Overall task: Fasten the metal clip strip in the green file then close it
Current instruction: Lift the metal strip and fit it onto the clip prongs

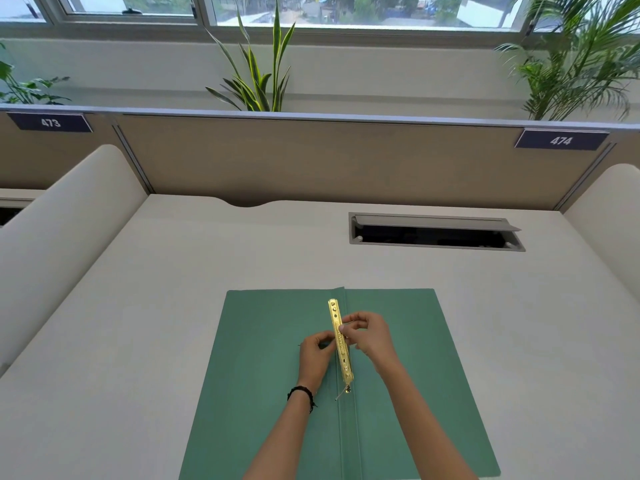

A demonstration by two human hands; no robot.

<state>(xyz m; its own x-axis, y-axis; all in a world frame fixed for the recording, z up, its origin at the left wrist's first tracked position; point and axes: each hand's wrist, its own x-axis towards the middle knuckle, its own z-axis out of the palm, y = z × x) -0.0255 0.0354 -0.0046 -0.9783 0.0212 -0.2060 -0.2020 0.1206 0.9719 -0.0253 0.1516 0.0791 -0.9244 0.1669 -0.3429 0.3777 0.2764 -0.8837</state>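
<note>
A green file [263,375] lies open and flat on the white desk, its spine fold running down the middle. A gold metal clip strip [340,337] lies lengthwise along that fold. My left hand [317,358] pinches the strip's left edge near its middle. My right hand [369,336] pinches it from the right, fingertips on the strip's upper middle. A thin metal prong [343,393] sticks out just below the strip's near end.
An open cable hatch [436,233] is sunk in the desk at the back right. A beige partition [311,161] with plants behind it closes the far side. Curved white dividers [59,230] flank the desk left and right.
</note>
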